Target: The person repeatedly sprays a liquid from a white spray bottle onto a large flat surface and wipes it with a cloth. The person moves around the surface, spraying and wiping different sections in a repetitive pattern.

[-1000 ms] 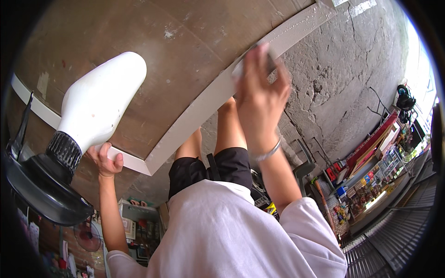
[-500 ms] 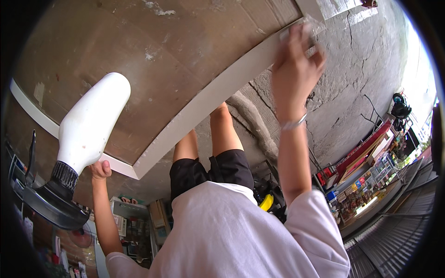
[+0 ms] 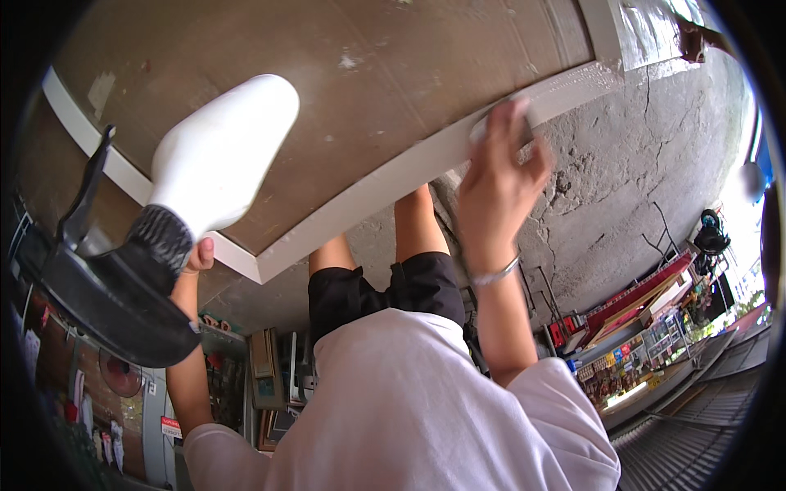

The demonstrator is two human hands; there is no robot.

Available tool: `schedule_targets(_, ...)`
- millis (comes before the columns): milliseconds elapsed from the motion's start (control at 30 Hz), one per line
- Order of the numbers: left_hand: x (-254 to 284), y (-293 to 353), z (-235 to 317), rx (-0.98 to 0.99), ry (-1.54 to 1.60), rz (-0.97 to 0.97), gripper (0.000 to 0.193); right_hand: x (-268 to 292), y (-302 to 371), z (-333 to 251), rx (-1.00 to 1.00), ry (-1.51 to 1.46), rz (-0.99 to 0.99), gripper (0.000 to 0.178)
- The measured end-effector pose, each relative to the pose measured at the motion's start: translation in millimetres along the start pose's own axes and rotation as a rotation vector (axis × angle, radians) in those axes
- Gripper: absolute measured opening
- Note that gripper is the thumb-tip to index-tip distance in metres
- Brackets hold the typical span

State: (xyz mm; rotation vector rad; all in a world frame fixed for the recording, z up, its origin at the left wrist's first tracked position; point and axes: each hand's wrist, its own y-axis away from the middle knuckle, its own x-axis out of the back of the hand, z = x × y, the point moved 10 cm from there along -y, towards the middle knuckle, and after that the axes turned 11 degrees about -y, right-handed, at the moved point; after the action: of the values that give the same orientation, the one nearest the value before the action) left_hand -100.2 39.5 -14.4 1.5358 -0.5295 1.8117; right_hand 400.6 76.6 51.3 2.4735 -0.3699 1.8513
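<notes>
A white rectangular frame (image 3: 385,182) surrounds a worn brown board (image 3: 360,90). My right hand (image 3: 495,192) is over the near rail, its fingers closed on a small greyish pad (image 3: 481,127) pressed to the white surface. Motion blurs these fingers and the pad, so its kind is unclear. My left hand (image 3: 199,255) is by the frame's near left corner with its thumb bent; it appears to grip the frame there, though most fingers are hidden. A white spray bottle (image 3: 225,151) with a black trigger head stands between the camera and that hand; its support is out of sight.
Cracked concrete floor (image 3: 602,184) lies beyond the rail on the right. A clear plastic sheet (image 3: 651,37) is at the far right corner. Stacked panels (image 3: 634,307) and small goods fill the right side. Picture frames (image 3: 266,368) and a fan (image 3: 121,372) are at the lower left.
My right hand has slid the pad left along the near rail, away from the right corner. The view has shifted, and the bottle appears farther right and higher. My left hand stays near its corner.
</notes>
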Motion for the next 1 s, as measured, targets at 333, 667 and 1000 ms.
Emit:
schedule_targets(333, 53.7, -50.4, 23.8, -0.017, -0.081, 0.341, 0.035, -18.2, 57.1, -92.2, -0.007, 0.031, 0.126, 0.045)
schedule_targets(667, 57.1, -49.3, 22.1, 0.006, -0.108, 0.413, 0.029, -30.0, 85.8, -122.0, -0.135, 0.287, 0.168, 0.037)
schedule_targets(1000, 59.4, -48.0, 23.7, 0.01, -0.1, 0.423, 0.025, -28.9, 98.1, -139.3, -0.191, 0.218, 0.241, 0.034)
